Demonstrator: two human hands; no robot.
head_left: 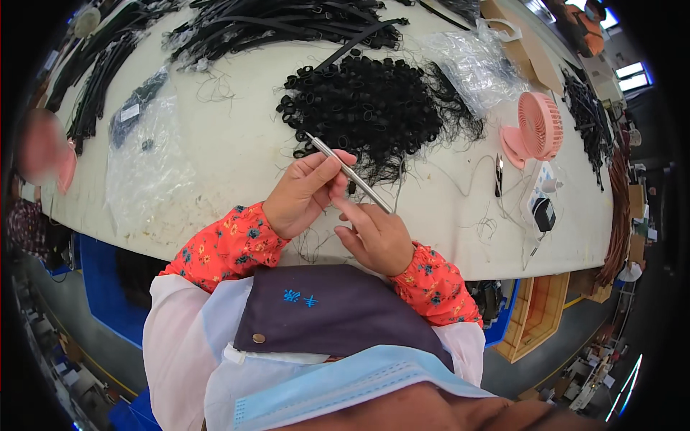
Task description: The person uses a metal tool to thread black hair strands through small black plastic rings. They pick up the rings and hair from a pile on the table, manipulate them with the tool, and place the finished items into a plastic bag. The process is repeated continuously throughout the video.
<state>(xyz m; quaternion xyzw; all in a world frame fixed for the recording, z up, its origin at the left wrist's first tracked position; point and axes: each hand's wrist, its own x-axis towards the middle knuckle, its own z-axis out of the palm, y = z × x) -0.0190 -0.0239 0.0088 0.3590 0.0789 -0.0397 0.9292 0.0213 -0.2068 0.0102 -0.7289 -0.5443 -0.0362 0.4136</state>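
A slim silver metal rod (361,182), shaped like a pen, slants across in front of me with its thin tip toward the pile. My left hand (298,192) is closed, pinching the rod between thumb and fingers near its middle. My right hand (384,238) has its thumb and index finger apart, with the index finger reaching to the left fingertips. The rod's lower end lies against the right fingers. Just beyond is a heap of small black strap loops (363,108) with loose threads. Anything small between the fingertips is hidden.
Black straps (280,29) lie across the far table (237,136). Clear plastic bags (147,158) rest left and far right. At right stand a pink fan (539,126), small black-handled snips (498,176) and a power strip (537,190) with cables. Blue bins (108,287) sit below the table edge.
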